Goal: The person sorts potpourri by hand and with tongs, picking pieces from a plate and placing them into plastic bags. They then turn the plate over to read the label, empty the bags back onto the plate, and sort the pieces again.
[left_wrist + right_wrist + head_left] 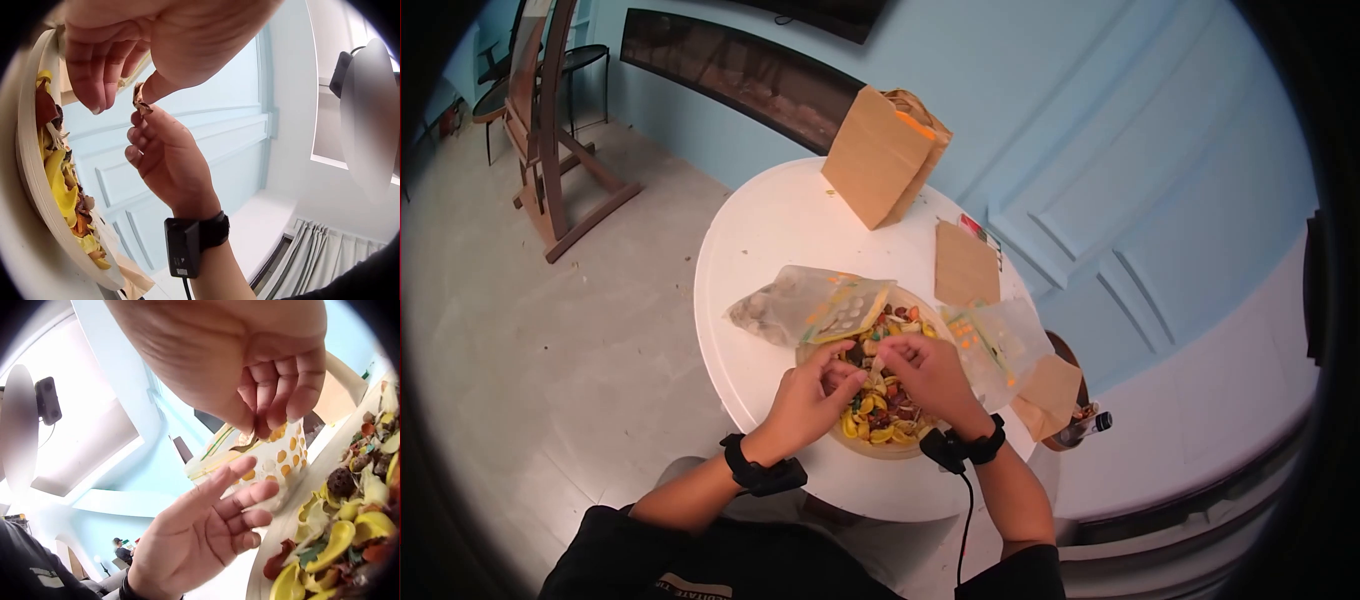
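Over a round, pale-rimmed bowl (870, 453) of mixed dried plant pieces (340, 540), both hands work close together. My right hand (928, 372) pinches a small, brown, dried plant piece (247, 444) between thumb and fingertips. Facing it, my left hand (805, 400) has its fingers apart and loosely bent, with the thumb right by the piece. Yellow curved pieces, red-brown bits and a dark, bumpy cone-like ball (341, 482) show in the bowl. A translucent zip bag (775, 305) with orange dots lies along the bowl's far left rim.
On the white round table (735, 235), a brown paper bag (875, 160) stands at the back. A flat brown paper packet (965, 265) and a second dotted zip bag (1025, 335) lie right of the bowl. Beyond the right edge is a dark-capped bottle (1085, 428).
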### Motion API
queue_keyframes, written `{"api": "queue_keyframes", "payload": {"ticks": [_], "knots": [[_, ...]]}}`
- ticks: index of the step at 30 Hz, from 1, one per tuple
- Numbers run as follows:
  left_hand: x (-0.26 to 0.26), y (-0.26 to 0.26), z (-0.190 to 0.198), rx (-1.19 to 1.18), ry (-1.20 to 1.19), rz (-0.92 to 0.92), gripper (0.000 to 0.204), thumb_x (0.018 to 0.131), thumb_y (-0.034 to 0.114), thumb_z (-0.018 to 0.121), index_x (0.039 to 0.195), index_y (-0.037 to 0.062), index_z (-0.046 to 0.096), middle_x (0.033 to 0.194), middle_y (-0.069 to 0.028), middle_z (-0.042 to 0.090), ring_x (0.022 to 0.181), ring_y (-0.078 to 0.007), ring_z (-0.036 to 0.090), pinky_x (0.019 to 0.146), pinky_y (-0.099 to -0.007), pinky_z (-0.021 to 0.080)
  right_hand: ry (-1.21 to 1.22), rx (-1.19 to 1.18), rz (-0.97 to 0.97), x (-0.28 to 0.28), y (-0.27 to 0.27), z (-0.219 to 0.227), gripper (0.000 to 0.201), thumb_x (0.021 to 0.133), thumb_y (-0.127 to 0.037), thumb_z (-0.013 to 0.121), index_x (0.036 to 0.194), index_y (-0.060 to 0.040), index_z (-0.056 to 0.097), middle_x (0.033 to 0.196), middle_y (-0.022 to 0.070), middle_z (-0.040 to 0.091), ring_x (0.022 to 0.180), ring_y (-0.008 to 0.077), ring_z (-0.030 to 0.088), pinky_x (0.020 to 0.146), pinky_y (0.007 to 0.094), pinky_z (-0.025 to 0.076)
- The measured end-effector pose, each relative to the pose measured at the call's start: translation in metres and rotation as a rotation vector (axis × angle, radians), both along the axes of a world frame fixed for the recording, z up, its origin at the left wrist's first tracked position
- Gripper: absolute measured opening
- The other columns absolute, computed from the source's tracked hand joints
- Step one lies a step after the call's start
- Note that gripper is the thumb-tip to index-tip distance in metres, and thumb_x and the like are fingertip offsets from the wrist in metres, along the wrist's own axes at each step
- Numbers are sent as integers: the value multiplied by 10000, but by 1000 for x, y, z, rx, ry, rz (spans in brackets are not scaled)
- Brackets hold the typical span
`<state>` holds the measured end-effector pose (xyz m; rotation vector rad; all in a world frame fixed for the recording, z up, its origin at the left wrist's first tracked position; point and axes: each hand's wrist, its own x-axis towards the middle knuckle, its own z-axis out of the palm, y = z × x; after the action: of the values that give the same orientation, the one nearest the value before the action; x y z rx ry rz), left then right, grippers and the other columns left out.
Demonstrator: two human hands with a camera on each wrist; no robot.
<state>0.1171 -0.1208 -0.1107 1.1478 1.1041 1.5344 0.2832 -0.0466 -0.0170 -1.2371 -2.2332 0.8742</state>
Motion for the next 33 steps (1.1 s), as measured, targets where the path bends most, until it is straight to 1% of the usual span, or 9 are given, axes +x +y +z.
{"api": "queue_keyframes", "payload": {"ticks": [3, 6, 9, 12, 15, 18, 22, 27, 33], "knots": [[-8, -9, 5, -26, 119, -77, 357, 982, 144, 684, 1284, -30, 608, 947, -32, 712, 785, -51, 621, 729, -216, 517, 153, -80, -74, -13, 25, 4, 270, 958, -203, 696, 1080, 37, 720, 854, 56, 742, 740, 70, 648, 679, 245, 528], [-9, -19, 11, -47, 151, -89, 335, 979, 141, 682, 1267, -20, 622, 897, -31, 709, 778, -62, 628, 727, -225, 518, 261, -140, -58, -26, 48, -1, 295, 960, -210, 695, 1095, 53, 712, 856, 50, 741, 741, 55, 641, 674, 237, 522], [-10, -28, 12, -28, 247, -51, 274, 968, 145, 688, 1191, -14, 668, 842, -53, 706, 760, -87, 643, 720, -238, 522, 336, -48, -167, -24, 41, 6, 307, 955, -205, 703, 1105, 64, 702, 840, 56, 734, 740, 55, 636, 668, 225, 515], [-12, -31, 11, 34, 355, 11, 209, 943, 130, 694, 1100, -7, 707, 810, -97, 703, 722, -167, 663, 704, -287, 538, 184, 93, -179, 11, 48, -11, 300, 931, -237, 725, 1084, 21, 722, 832, 74, 748, 716, 103, 672, 665, 257, 525], [-16, -26, 5, 242, 601, 37, 176, 916, 114, 690, 1041, -6, 719, 846, -140, 709, 750, -273, 665, 724, -363, 547, -299, 71, -100, 52, 45, -19, 270, 903, -275, 736, 1045, -45, 743, 830, 86, 756, 729, 185, 718, 676, 311, 540], [-16, -22, 5, 348, 761, 22, 171, 885, 106, 697, 1018, 1, 722, 875, -155, 704, 816, -334, 644, 772, -415, 536, -460, 27, -147, 74, 32, -19, 230, 890, -299, 732, 994, -95, 755, 828, 78, 753, 748, 244, 726, 688, 354, 546], [-13, -21, 8, 346, 909, -15, 179, 862, 122, 718, 996, 4, 725, 896, -146, 699, 874, -332, 632, 814, -418, 524, -364, 96, -133, 84, 27, -22, 223, 893, -296, 726, 968, -88, 751, 821, 86, 747, 749, 253, 723, 681, 364, 544], [-9, -19, 8, 341, 973, -38, 199, 855, 134, 727, 1007, 6, 727, 922, -139, 698, 897, -325, 627, 824, -412, 524, -270, 115, -4, 45, 37, -24, 211, 898, -276, 717, 968, -80, 748, 867, 112, 735, 811, 273, 714, 712, 385, 544], [-9, -26, 3, 360, 962, -20, 231, 850, 152, 732, 1031, 8, 729, 958, -135, 696, 937, -325, 618, 855, -404, 519, -517, 350, 163, 13, 45, -56, 216, 896, -289, 719, 891, -74, 735, 841, 115, 709, 843, 318, 685, 757, 430, 542]]}}
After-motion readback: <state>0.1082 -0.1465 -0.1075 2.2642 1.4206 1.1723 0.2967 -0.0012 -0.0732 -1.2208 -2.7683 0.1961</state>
